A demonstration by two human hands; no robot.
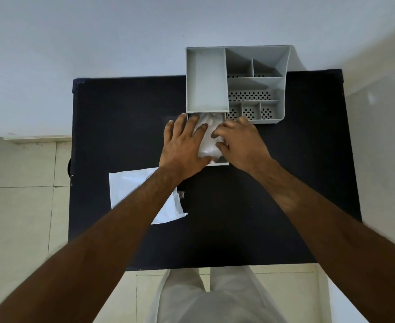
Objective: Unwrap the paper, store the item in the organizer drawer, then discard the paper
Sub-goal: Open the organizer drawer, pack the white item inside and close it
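A grey organizer point(206, 80) with several compartments stands at the far side of the black table point(126, 117). Its drawer point(223, 162) is pulled out toward me. Inside the drawer lies a pale, whitish item point(207, 139) that looks like a plastic-wrapped bundle. My left hand point(183, 148) rests on the item's left side with its fingers spread. From the right, my right hand point(240, 142) touches it with curled fingers. A flat white sheet of paper point(126, 190) lies on the table near left, partly under my left forearm.
The table's near edge is close to my body, with tiled floor on both sides. A white wall rises behind the organizer. A small light scrap point(181, 194) lies by the paper's right edge.
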